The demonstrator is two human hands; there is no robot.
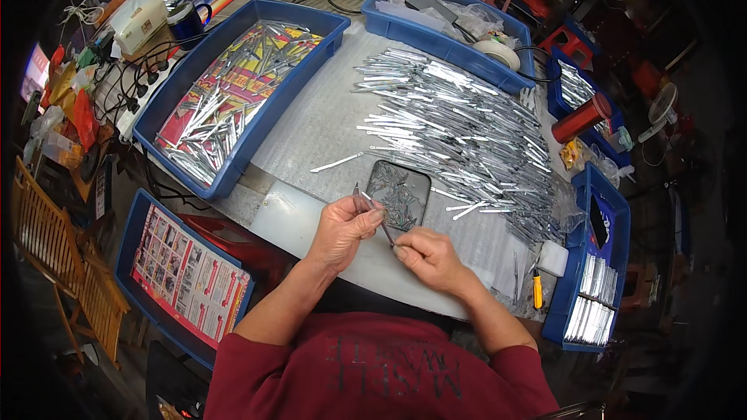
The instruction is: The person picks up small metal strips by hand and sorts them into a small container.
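My left hand is closed, with thumb and fingers pinching slim metal strips that stick up past the fingertips. A narrow dark metal strip slants from there down to my right hand, whose thumb and forefinger grip its lower end. Just beyond both hands sits a small dark tray holding many small thin metal pieces. Behind it and to the right spreads a large heap of silvery metal strips. One loose strip lies apart, left of the tray.
Blue bins stand around: one with loose strips at left, one with plastic bags at back, one with stacked strips at right. A yellow-handled screwdriver lies near a white block. A lower blue bin is at left.
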